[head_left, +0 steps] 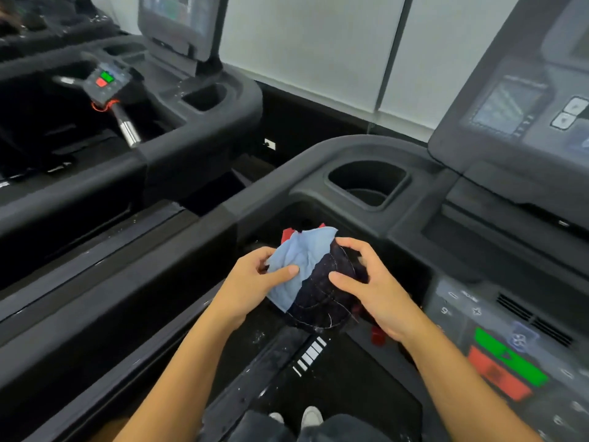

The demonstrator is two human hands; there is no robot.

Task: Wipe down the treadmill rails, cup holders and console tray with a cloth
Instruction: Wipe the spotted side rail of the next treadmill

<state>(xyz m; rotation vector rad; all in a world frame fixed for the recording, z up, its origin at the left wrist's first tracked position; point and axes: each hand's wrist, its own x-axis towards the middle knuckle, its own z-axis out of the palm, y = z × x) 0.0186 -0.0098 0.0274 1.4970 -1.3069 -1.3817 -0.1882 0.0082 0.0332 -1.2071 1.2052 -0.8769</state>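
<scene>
Both hands hold a patchwork cloth of light blue, dark navy and red pieces, bunched in mid-air over the treadmill deck. My left hand pinches its light blue side, thumb on top. My right hand grips the dark side. Just beyond the cloth lies the left cup holder, a deep black pocket in the console tray. The left rail runs diagonally from the lower left up to the console. The cloth touches none of them.
The console screen rises at the right, with a control panel carrying green and red buttons below it. A second treadmill stands to the left across a narrow gap. My feet rest on the belt.
</scene>
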